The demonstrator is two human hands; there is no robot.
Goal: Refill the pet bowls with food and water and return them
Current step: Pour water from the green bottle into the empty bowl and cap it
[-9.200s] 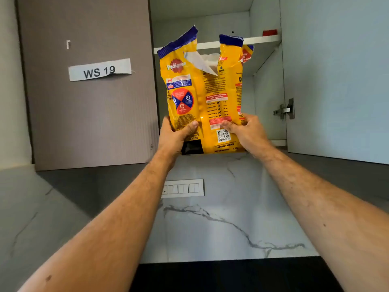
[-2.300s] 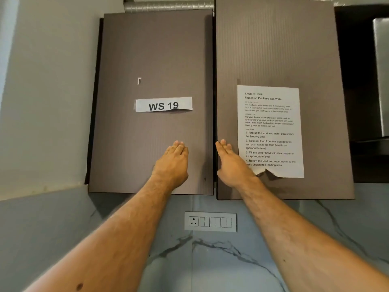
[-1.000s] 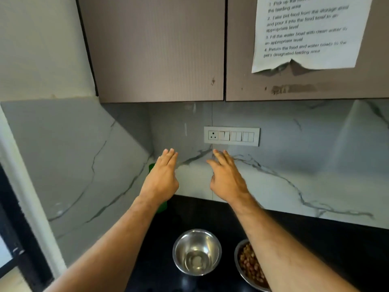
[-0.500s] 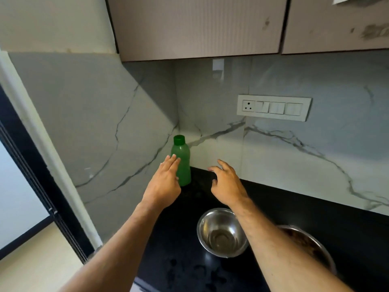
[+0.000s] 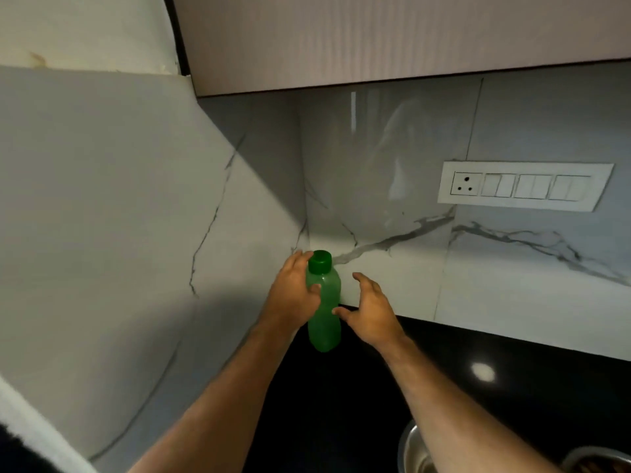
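Now left hand [image 5: 294, 295] wraps the green bottle [image 5: 324, 322]; right hand [image 5: 370, 310] hovers spread beside it.

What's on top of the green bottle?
A dark green cap sits on the bottle. The left hand wraps its side, hiding that part. What's inside is unclear through the cloudy plastic.

A single head-worn, wide-angle camera looks forward and down along both forearms into the corner where two marble-patterned walls [image 5: 375, 186] meet. It sits close: the hands reach mid-frame, the black worktop [image 5: 512, 387] fills the lower right, and the underside edge of a wall cabinet [image 5: 375, 39] crosses the top. Straight lines bow near the edges. No second view exists to share the scene.
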